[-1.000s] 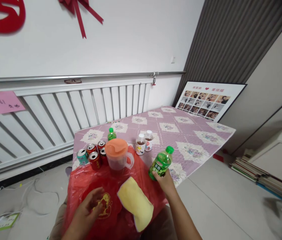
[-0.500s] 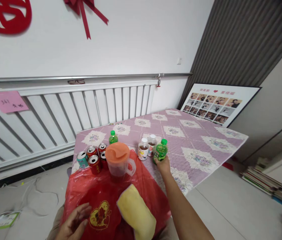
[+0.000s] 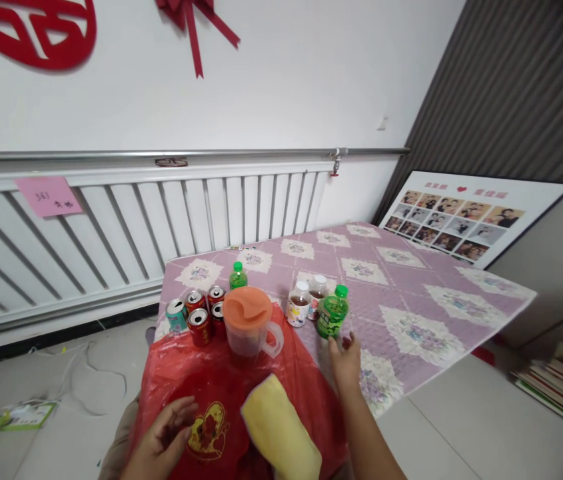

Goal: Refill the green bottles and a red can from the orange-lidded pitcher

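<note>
In the head view, the nearer green drink bottle (image 3: pixel 332 317) stands upright on the floral cloth (image 3: pixel 386 281), cap (image 3: pixel 342 291) uppermost, long axis running toward one o'clock, at eleven from the right hand (image 3: pixel 346 361), its fingers released. The left hand (image 3: pixel 165 437) curls loosely, ungrasping.

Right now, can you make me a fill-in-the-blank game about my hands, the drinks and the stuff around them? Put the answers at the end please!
1. The ____ hand is the one nearest the front green bottle.
2. The pitcher has a lid coloured ____.
3. The two small bottles beside that green bottle have ____ caps.
4. The paper note on the radiator is coloured ____.

Missing words: right; orange; white; pink.
</note>
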{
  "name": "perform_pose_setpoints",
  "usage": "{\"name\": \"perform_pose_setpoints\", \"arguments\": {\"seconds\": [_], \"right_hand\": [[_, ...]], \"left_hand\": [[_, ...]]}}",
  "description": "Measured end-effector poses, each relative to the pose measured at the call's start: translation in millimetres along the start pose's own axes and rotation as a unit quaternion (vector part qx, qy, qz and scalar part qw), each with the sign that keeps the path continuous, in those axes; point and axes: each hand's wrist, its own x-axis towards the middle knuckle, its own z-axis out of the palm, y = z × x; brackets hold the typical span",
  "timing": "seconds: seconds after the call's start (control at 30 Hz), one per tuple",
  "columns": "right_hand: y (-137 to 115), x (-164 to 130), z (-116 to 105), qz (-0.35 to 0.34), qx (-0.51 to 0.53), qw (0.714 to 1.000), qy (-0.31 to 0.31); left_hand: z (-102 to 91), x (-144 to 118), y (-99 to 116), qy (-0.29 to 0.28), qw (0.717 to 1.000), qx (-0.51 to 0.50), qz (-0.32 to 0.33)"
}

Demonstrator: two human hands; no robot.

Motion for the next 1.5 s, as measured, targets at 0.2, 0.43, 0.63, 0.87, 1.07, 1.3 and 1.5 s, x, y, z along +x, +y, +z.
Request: {"name": "perform_pose_setpoints", "arguments": {"seconds": [0.2, 0.43, 0.63, 0.87, 1.07, 1.3, 1.5], "right_hand": [[-29, -93, 1, -0.066, 0.004, 0.986, -0.15], [-31, -123, 12, -0.087, -0.074, 0.956, -0.271], [-22, -118, 11, -0.089, -0.098, 0.956, -0.261], [-15, -116, 14, -0.094, -0.095, 0.957, -0.258], [-12, -114, 13, -0.084, -0.103, 0.956, -0.263], [-13, -114, 12, -0.066, -0.111, 0.954, -0.27], [-19, -115, 13, -0.067, -0.118, 0.955, -0.264]], "left_hand": [[15.2, 9, 8, -0.009, 1.0, 0.01, 0.02], [33.3, 34, 31, -0.014, 0.995, -0.012, 0.094], [39.7, 110, 106, 0.056, 0.973, 0.046, 0.22], [79.2, 231, 163, 0.069, 0.925, 0.242, 0.285], [103.0, 289, 164, 0.042, 0.906, 0.321, 0.274], [104.2, 299, 159, 0.009, 0.899, 0.354, 0.256], [87.7, 270, 196, 0.054, 0.907, 0.297, 0.293]]}}
